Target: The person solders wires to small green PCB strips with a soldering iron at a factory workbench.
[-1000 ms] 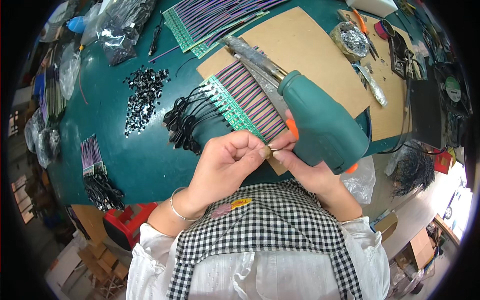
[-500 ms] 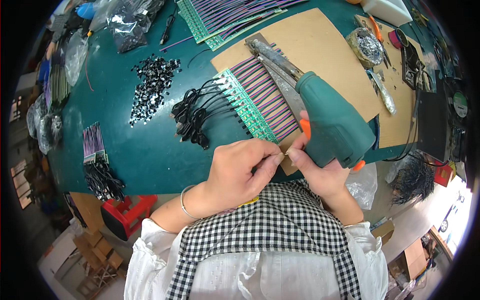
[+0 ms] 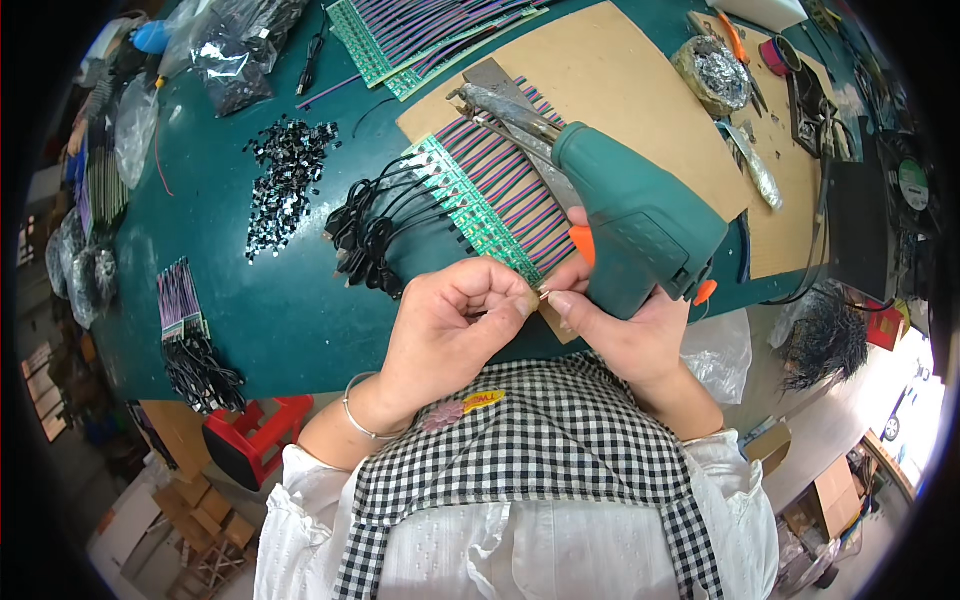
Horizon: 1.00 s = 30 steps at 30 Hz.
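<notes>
My right hand point(image 3: 635, 335) wraps the handle of a green soldering gun point(image 3: 640, 205) with an orange trigger. Its metal barrel points to the far left, over the rows of wires. Thumb and forefinger of that hand also pinch at something tiny and thin. Against them, my left hand point(image 3: 450, 315) is closed in a pinch; the small piece between the fingertips is too small to name. Just beyond lies a green circuit board strip point(image 3: 475, 205), with black cables point(image 3: 370, 235) on its left side and purple, black and green wires point(image 3: 505, 165) on its right.
A metal bar point(image 3: 530, 130) lies across the wires on a cardboard sheet point(image 3: 620, 70). Small black parts point(image 3: 285, 180) are heaped at left, near a bundle of cabled boards point(image 3: 190, 330). More wired boards point(image 3: 400, 50) lie at the back. A foil-wrapped lump point(image 3: 712, 75) sits right.
The view has shifted slightly, so the table things appear a little further left. Both hands keep their fingertips together near the board's near end, and the soldering gun stays in my right hand.
</notes>
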Each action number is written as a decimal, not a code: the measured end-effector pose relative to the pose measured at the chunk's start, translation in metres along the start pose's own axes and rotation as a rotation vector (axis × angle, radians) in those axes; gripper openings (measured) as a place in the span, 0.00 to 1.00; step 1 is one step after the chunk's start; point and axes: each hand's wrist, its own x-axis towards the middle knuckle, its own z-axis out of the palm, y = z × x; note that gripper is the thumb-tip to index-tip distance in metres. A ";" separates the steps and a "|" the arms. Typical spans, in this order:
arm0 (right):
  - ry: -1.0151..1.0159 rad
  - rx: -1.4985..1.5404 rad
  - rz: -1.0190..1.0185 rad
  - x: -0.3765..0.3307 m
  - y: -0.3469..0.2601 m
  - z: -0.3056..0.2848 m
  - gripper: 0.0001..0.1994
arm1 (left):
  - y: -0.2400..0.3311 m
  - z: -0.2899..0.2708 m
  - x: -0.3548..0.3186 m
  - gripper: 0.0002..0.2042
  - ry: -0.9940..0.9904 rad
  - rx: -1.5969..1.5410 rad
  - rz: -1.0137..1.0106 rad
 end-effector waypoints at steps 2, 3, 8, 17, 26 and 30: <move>0.010 0.035 -0.032 0.000 0.002 0.000 0.27 | 0.000 0.001 -0.001 0.03 0.006 -0.002 0.004; 0.009 0.037 -0.031 0.000 0.001 0.001 0.27 | 0.001 0.001 -0.002 0.02 0.024 0.018 0.013; 0.073 0.064 0.229 0.001 -0.011 0.007 0.06 | 0.002 0.004 -0.002 0.01 0.103 0.000 0.029; 0.113 -0.008 0.199 -0.015 -0.017 -0.003 0.08 | 0.015 -0.035 0.031 0.06 0.268 0.668 -0.006; 0.076 0.116 0.256 -0.047 -0.016 -0.043 0.11 | 0.014 -0.040 0.054 0.06 0.359 0.959 0.058; 0.068 0.059 0.272 -0.048 -0.016 -0.048 0.08 | 0.012 -0.044 0.055 0.06 0.304 0.913 0.092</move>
